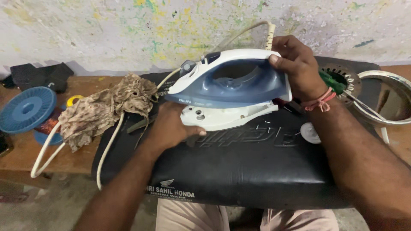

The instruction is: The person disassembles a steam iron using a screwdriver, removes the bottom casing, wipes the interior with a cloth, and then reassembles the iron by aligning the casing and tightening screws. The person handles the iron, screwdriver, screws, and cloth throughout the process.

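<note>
A blue and white steam iron lies on a black seat cushion, near the middle of the cushion's top. The left hand is at the front end of the iron. It grips the white bottom part, with the thumb pressed along its lower edge. The right hand is at the back end of the iron. Its fingers are closed around the top of the blue and white body, next to where the white cord comes out. The blue top part sits a little apart from the white bottom part.

A crumpled brown rag lies just left of the iron, touching the cushion's edge. A blue round disc lies far left of the iron on the wooden bench. A shiny metal ring rests right of the iron, past the right wrist. A small white round cap lies on the cushion, below that wrist.
</note>
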